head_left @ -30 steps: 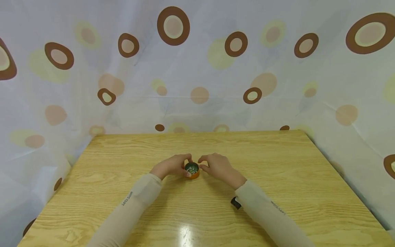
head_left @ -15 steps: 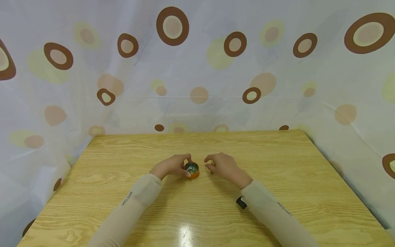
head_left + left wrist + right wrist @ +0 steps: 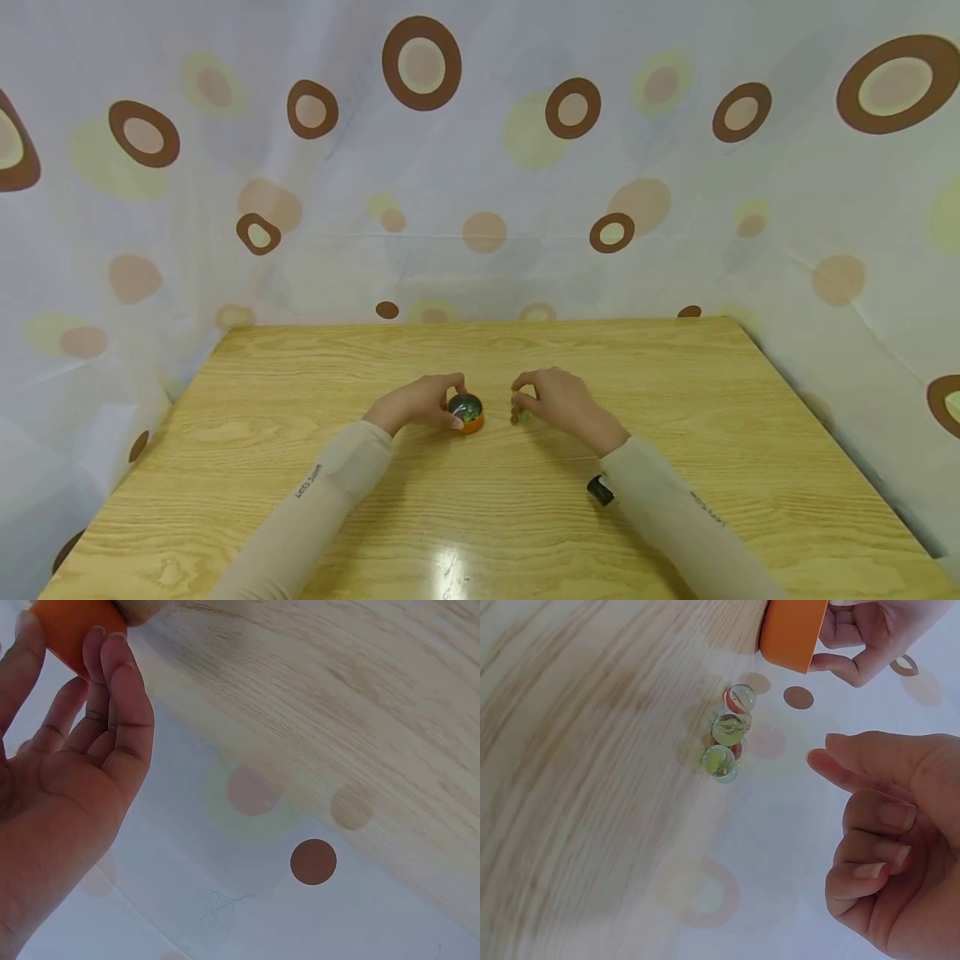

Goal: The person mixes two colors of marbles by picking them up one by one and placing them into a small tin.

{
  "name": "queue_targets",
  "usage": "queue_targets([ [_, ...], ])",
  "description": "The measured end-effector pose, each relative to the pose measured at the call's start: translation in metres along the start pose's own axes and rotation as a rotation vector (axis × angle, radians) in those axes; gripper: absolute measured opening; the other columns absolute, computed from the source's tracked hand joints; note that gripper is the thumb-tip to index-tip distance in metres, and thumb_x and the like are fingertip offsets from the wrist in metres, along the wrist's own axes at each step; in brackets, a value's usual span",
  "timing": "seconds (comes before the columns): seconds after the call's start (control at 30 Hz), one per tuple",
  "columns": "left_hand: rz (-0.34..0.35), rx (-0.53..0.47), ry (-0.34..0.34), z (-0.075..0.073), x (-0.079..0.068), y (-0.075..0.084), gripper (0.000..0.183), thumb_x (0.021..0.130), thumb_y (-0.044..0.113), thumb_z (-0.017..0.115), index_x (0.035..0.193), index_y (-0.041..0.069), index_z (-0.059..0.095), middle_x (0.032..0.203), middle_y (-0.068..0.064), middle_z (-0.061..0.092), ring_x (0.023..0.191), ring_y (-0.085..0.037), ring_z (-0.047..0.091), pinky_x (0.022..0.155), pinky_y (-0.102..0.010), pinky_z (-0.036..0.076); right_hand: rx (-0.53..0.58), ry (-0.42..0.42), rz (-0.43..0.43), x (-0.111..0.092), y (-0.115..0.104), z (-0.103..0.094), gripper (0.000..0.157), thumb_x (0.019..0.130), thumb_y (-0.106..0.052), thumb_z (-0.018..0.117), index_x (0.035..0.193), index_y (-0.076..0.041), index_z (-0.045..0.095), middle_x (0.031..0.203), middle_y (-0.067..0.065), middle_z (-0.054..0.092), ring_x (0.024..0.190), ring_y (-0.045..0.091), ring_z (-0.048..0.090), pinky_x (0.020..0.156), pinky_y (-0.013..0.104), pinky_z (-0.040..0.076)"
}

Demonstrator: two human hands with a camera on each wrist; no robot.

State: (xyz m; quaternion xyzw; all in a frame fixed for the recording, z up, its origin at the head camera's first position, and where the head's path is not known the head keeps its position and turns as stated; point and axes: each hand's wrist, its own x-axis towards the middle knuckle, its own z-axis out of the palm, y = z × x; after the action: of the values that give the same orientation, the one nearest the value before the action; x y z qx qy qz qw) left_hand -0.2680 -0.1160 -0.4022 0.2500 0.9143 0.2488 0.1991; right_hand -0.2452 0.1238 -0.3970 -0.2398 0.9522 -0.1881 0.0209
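My left hand (image 3: 420,402) grips a small round orange bowl (image 3: 474,428) with a dark green inside, fingers at its far side and thumb at the near rim. The bowl stands upright on the table, with shiny glass marbles (image 3: 467,415) inside. In the left wrist view its orange wall (image 3: 75,630) shows between thumb and fingertips. To the right of the bowl my right hand (image 3: 558,400) hovers over several clear marbles (image 3: 727,729) with green and red swirls, clustered on the table. Its thumb and index finger reach out with tips close together and nothing visible between them; the other fingers are bent.
A wooden table (image 3: 480,517) spreads under both arms. Behind it and along its sides hangs a white sheet (image 3: 480,167) with brown, yellow and pink spots. A black piece (image 3: 600,490) sits at the right wrist.
My right hand has moved away from the bowl to the right, and marbles on the table have come into view beneath it. The left hand and the bowl have stayed in place.
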Motion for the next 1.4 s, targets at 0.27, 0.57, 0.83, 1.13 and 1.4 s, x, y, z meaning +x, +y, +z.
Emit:
queue_targets([
  [0.27, 0.002, 0.007, -0.002, -0.001, 0.0, 0.0, 0.036, 0.085, 0.016, 0.075, 0.112, 0.011, 0.053, 0.078, -0.005, 0.057, 0.069, -0.017, 0.051, 0.066, -0.028, 0.043, -0.005, 0.022, -0.002, -0.002, 0.006, 0.001, 0.021, 0.094, -0.021, 0.064, 0.109, -0.007, 0.071, 0.053, -0.006, 0.051, 0.043, 0.007, 0.036, 0.042, 0.022, 0.027],
  [0.57, 0.003, 0.002, -0.006, 0.001, 0.0, -0.001, 0.036, 0.084, 0.017, 0.076, 0.111, 0.01, 0.053, 0.076, -0.005, 0.057, 0.066, -0.016, 0.05, 0.062, -0.027, 0.042, -0.045, 0.026, 0.037, -0.004, 0.01, 0.004, 0.018, 0.092, -0.019, 0.066, 0.105, -0.008, 0.072, 0.058, -0.006, 0.053, 0.049, 0.009, 0.043, 0.043, 0.023, 0.03],
  [0.83, 0.005, -0.001, -0.006, 0.0, 0.0, 0.0, 0.036, 0.085, 0.017, 0.075, 0.112, 0.01, 0.053, 0.077, -0.005, 0.057, 0.066, -0.016, 0.05, 0.063, -0.027, 0.042, -0.075, 0.042, 0.035, -0.004, 0.012, 0.005, 0.016, 0.091, -0.019, 0.068, 0.102, -0.008, 0.072, 0.068, 0.0, 0.063, 0.05, 0.011, 0.047, 0.043, 0.025, 0.036],
  [1.13, -0.002, -0.002, -0.007, 0.0, 0.0, -0.001, 0.036, 0.085, 0.017, 0.075, 0.112, 0.011, 0.053, 0.077, -0.005, 0.057, 0.066, -0.016, 0.05, 0.063, -0.027, 0.042, -0.109, 0.024, 0.046, -0.004, 0.014, 0.007, 0.013, 0.089, -0.017, 0.07, 0.099, -0.009, 0.073, 0.097, 0.012, 0.07, 0.057, 0.016, 0.057, 0.046, 0.028, 0.043],
  [1.4, 0.003, 0.003, -0.003, 0.0, 0.001, -0.001, 0.037, 0.085, 0.017, 0.075, 0.113, 0.011, 0.053, 0.077, -0.005, 0.057, 0.066, -0.016, 0.051, 0.063, -0.028, 0.043, -0.118, 0.016, 0.05, -0.005, 0.015, 0.006, 0.011, 0.088, -0.015, 0.071, 0.096, -0.008, 0.073, 0.101, 0.013, 0.069, 0.07, 0.024, 0.062, 0.05, 0.031, 0.045],
])
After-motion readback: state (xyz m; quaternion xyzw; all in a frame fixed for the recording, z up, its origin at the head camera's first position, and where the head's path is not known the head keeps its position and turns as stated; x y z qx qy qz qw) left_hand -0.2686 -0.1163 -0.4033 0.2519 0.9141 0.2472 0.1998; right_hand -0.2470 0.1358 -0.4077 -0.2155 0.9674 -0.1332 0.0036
